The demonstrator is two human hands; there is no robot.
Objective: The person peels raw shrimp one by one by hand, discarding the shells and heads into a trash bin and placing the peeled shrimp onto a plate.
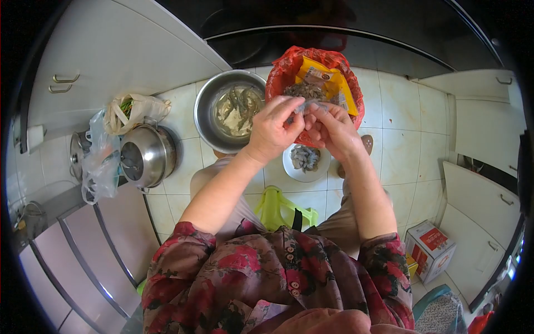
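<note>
My left hand and my right hand meet over the near edge of a bin lined with a red bag. Pinched between the fingertips of both is a greyish shrimp, partly hidden by the fingers. Inside the bin lie shrimp shells and a yellow packet. To the left stands a metal basin with whole shrimp in shallow water. Below my hands a white plate carries a small heap of grey peeled shrimp.
A green plastic stool shows between my legs. On the left are a steel pot, a clear plastic bag and a cloth bag with greens. A cardboard box stands at right beside white cabinets.
</note>
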